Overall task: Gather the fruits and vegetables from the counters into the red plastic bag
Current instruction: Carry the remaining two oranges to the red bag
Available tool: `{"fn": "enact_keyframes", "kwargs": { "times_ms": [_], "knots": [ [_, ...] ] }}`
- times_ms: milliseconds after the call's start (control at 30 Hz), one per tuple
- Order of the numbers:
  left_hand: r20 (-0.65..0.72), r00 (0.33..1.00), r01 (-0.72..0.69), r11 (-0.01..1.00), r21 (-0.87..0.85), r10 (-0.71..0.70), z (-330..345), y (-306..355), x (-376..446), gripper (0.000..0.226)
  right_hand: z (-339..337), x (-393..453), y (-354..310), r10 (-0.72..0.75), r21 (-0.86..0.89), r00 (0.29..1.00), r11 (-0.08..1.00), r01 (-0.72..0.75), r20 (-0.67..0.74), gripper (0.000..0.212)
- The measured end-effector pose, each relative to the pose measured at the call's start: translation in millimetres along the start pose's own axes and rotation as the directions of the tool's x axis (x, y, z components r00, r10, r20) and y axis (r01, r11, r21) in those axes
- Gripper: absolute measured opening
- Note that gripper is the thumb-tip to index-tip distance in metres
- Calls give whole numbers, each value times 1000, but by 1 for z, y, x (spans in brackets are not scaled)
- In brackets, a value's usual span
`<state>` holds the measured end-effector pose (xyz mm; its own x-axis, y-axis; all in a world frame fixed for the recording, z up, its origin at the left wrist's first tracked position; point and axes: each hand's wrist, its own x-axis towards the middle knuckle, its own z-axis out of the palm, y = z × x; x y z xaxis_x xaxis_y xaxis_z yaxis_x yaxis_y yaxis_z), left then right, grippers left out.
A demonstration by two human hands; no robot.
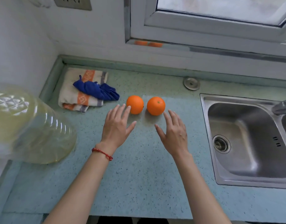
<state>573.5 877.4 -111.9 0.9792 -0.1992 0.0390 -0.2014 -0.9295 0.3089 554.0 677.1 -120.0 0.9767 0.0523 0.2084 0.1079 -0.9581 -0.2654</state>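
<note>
Speckled pale-green stone makes up the desk (pixel 139 175), which runs back to a white wall under a window frame (pixel 203 29). Two bare forearms reach forward over it, each ending in an empty grip with the fingers spread apart. The left hand (pixel 117 126) hovers palm down with its fingertips (pixel 128 107) at the near-left edge of the left orange (pixel 135 104); whether they touch the fruit cannot be told. A red string bracelet (pixel 102 153) circles that wrist. The right hand (pixel 173 132) is likewise open, and the right orange (pixel 156 105) sits just beyond its fingertips, slightly to their left, with a small gap showing between them. The two oranges stand side by side on the desk, close together but apart, both just ahead of the two grips. Beyond and to the left of the left grip lies a folded striped towel (pixel 74 96) with a crumpled blue cloth (pixel 97 90) on top of it. Far to the left of that grip, at the picture's edge, stands a large clear plastic container (pixel 26 126) with a yellowish tint. To the right of the right grip a stainless steel sink (pixel 245 139) is set into the desk, its drain (pixel 221 144) visible in the basin, and a round metal cap (pixel 191 83) sits on the desk behind the sink's back-left corner. Faint orange reflections show in the metal strip (pixel 148 43) under the window.
</note>
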Motion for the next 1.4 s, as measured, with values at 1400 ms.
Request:
{"fn": "enact_keyframes", "kwargs": {
  "times_ms": [1400],
  "knots": [
    [139, 849, 414, 479, -774, -510, 29, -1, 19, 76, 15, 33, 3, 401, 610, 878, 636, -473, 262, 83]
  ]
}}
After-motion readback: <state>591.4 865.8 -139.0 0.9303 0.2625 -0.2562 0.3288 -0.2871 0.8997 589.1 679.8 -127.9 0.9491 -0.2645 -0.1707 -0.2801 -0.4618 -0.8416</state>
